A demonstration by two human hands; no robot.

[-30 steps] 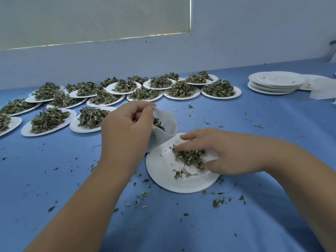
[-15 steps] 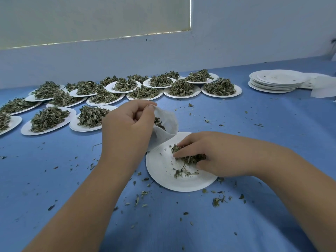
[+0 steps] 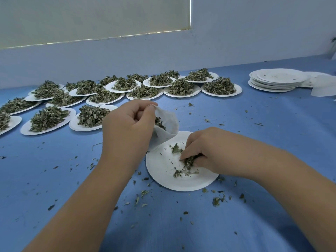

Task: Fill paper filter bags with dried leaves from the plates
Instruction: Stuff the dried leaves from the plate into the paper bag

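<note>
**A:** Item one: any change since the last count?

**B:** The right hand has curled inward. Its fingers, stretched out a second ago, now bunch the dried leaves at the 3 o'clock side of the near plate. The pile there is smaller and drawn together.

**A:** How is the right hand holding them?

**B:** Fingers bent round a clump. The palm hides how much it holds.

**A:** Left hand?

**B:** The left hand pinches the rim of the filter bag between thumb and curled fingers. The mouth is open, with some leaf visible inside. The bag sits at 11 o'clock of the near plate and overhangs its edge. Its lower part is behind the hand.

**A:** Remaining stock?

**B:** Heaped plates run from 9 to 12 o'clock, the leftmost cut off by the frame. A stack of empty plates is at 2 o'clock. Beside it are white sheets, partly out of view, and I can't tell what kind. Crumbs lie on the blue table cover.
</note>
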